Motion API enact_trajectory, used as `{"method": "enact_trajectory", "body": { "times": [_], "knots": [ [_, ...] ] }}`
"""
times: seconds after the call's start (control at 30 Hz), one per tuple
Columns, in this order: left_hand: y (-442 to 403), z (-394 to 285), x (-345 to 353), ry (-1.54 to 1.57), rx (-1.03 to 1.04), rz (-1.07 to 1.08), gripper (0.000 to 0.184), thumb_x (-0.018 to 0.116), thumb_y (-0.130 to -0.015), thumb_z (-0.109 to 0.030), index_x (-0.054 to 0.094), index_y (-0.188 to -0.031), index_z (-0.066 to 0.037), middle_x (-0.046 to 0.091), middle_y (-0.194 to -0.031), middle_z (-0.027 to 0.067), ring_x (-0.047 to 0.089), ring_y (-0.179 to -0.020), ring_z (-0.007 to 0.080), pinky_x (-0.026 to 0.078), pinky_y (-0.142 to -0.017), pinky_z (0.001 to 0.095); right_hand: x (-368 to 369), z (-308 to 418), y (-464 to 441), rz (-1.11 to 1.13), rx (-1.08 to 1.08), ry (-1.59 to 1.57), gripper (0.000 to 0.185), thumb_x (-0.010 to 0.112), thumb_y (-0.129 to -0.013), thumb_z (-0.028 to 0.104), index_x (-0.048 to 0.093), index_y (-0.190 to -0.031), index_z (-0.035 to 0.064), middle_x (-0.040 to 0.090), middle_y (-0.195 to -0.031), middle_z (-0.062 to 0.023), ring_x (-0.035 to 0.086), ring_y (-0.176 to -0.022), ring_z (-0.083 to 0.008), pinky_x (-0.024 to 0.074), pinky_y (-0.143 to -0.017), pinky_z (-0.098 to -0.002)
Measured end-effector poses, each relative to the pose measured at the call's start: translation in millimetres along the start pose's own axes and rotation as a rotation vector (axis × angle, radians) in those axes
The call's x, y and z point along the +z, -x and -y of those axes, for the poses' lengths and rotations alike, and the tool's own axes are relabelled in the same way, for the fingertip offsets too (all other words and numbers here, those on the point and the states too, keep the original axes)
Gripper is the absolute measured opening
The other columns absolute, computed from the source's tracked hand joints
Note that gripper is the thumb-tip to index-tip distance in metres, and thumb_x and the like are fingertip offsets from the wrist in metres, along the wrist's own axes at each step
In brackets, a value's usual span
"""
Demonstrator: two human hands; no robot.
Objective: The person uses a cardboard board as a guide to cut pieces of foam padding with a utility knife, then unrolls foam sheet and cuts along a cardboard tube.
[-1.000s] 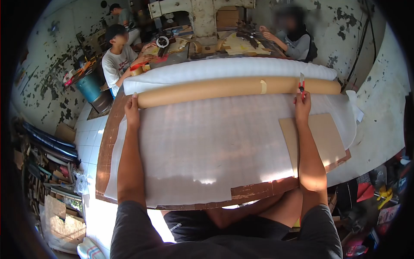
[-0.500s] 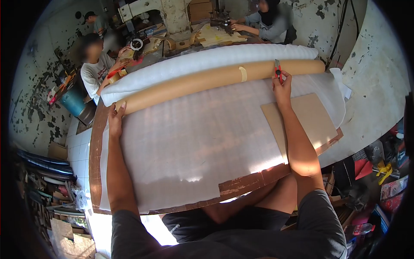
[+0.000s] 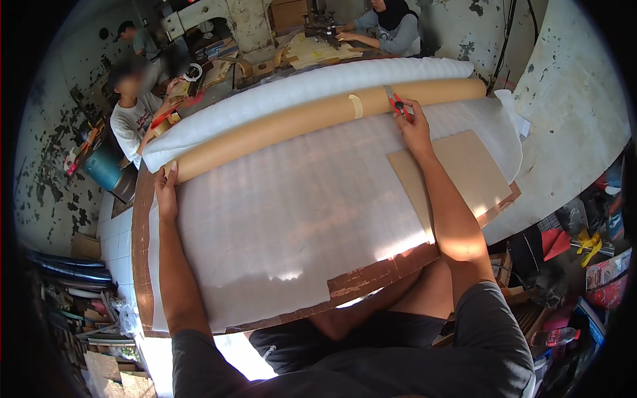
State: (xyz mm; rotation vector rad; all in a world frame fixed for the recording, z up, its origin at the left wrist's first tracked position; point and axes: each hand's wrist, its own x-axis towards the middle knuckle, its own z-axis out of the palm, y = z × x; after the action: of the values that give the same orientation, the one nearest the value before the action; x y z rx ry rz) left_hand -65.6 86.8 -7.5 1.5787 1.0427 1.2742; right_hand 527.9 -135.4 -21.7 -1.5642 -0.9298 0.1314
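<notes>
A long brown paper roll (image 3: 285,126) lies across the table, with a strip of tan tape (image 3: 356,106) on it. Behind it rests a white foam roll (image 3: 298,93). My left hand (image 3: 166,182) grips the left end of the brown roll, thumb on top. In my right hand (image 3: 413,125) is a red cutter (image 3: 399,105), its blade pointing up over the brown roll. A translucent white sheet (image 3: 279,212) covers much of the table, and a flat brown board (image 3: 471,172) lies under my right forearm.
The table's brown edge (image 3: 371,275) shows at the front. One person (image 3: 133,113) sits at the far left, another (image 3: 398,33) at the back right, and a third (image 3: 136,40) farther back. A machine (image 3: 245,26) stands behind the rolls. Clutter lines both sides.
The view has turned, so the table and rolls appear farther left and more slanted. My right hand has moved left along the brown roll with the cutter. My left hand stays at its end.
</notes>
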Motion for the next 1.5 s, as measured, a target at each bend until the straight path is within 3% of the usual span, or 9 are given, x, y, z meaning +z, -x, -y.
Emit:
{"method": "enact_trajectory", "body": {
  "times": [0.03,0.07,0.1,0.17,0.3,0.47,1.03,1.33,1.5],
  "knots": [
    [4.1,-6.6,4.4,-0.011,0.021,-0.011,0.089,0.072,-0.096,-0.046,0.035,-0.149,0.015,0.062,-0.125,0.0143,0.058,-0.112,0.0179,0.044,-0.100,0.0314,-1.1,0.8,2.6,0.003,0.005,-0.001,0.039,0.067,-0.096,0.014,0.057,-0.133,0.0103,0.063,-0.083,-0.0006,0.053,-0.070,-0.0077,0.0431,-0.062,-0.0256],
    [5.0,-11.9,6.5,-0.021,0.047,-0.024,0.081,0.072,-0.096,-0.046,0.044,-0.145,0.013,0.064,-0.122,0.0126,0.059,-0.110,0.0167,0.044,-0.099,0.0308,-2.4,3.3,3.0,0.057,0.006,0.015,0.040,0.071,-0.094,0.017,0.060,-0.132,0.0121,0.065,-0.086,-0.0025,0.057,-0.077,-0.0105,0.0466,-0.071,-0.0286],
    [1.3,-7.4,4.9,-0.023,0.048,-0.029,0.081,0.072,-0.096,-0.046,0.044,-0.145,0.013,0.064,-0.122,0.0126,0.059,-0.110,0.0167,0.044,-0.099,0.0308,-2.0,6.4,3.3,0.112,0.004,0.028,0.040,0.074,-0.091,0.020,0.064,-0.130,0.0138,0.068,-0.089,-0.0043,0.060,-0.083,-0.0133,0.0500,-0.080,-0.0316],
    [-6.0,2.1,4.4,-0.017,0.146,-0.072,0.035,0.070,-0.100,-0.035,0.068,-0.113,-0.003,0.068,-0.101,0.0007,0.058,-0.088,0.0082,0.045,-0.084,0.0245,1.2,5.0,2.2,0.114,-0.051,0.030,0.040,0.075,-0.091,0.020,0.065,-0.129,0.0138,0.068,-0.090,-0.0035,0.059,-0.083,-0.0130,0.0501,-0.080,-0.0311],
    [-9.3,10.1,-1.1,-0.056,0.129,-0.141,0.033,0.071,-0.099,-0.037,0.069,-0.107,-0.005,0.065,-0.094,-0.0019,0.055,-0.083,0.0072,0.043,-0.082,0.0241,1.9,5.5,4.7,0.130,-0.168,-0.011,0.039,0.076,-0.091,0.019,0.067,-0.129,0.0131,0.069,-0.093,-0.0032,0.058,-0.082,-0.0119,0.0501,-0.081,-0.0297],
    [-17.5,24.2,-11.9,-0.026,0.128,-0.105,0.034,0.069,-0.100,-0.041,0.072,-0.098,-0.006,0.065,-0.089,-0.0042,0.054,-0.084,0.0052,0.042,-0.080,0.0241,1.0,15.6,9.9,0.120,-0.144,0.065,0.039,0.075,-0.092,0.017,0.066,-0.129,0.0109,0.067,-0.090,-0.0029,0.057,-0.081,-0.0119,0.0497,-0.079,-0.0287],
    [-15.9,19.2,-9.0,-0.064,0.117,-0.085,0.037,0.065,-0.102,-0.043,0.073,-0.099,-0.007,0.064,-0.087,-0.0064,0.053,-0.080,0.0032,0.042,-0.075,0.0228,11.2,42.6,27.1,0.229,-0.143,0.136,0.046,0.072,-0.094,0.016,0.060,-0.139,0.0147,0.065,-0.088,-0.0063,0.057,-0.079,-0.0144,0.0504,-0.078,-0.0300],
    [-13.0,16.0,-4.2,-0.069,0.122,-0.083,0.038,0.065,-0.102,-0.044,0.073,-0.101,-0.007,0.064,-0.088,-0.0065,0.053,-0.080,0.0030,0.042,-0.075,0.0227,24.6,32.0,27.1,0.227,-0.154,0.062,0.046,0.072,-0.093,0.018,0.059,-0.137,0.0125,0.063,-0.074,-0.0076,0.057,-0.064,-0.0161,0.0500,-0.066,-0.0313],
    [-17.2,21.9,-11.5,-0.086,0.129,-0.075,0.037,0.066,-0.102,-0.042,0.075,-0.102,-0.005,0.066,-0.088,-0.0059,0.052,-0.081,0.0034,0.041,-0.074,0.0228,23.7,59.6,37.0,0.275,-0.015,0.080,0.044,0.071,-0.093,0.016,0.056,-0.133,0.0089,0.063,-0.070,-0.0084,0.056,-0.057,-0.0144,0.0472,-0.057,-0.0308]
  ]
}}
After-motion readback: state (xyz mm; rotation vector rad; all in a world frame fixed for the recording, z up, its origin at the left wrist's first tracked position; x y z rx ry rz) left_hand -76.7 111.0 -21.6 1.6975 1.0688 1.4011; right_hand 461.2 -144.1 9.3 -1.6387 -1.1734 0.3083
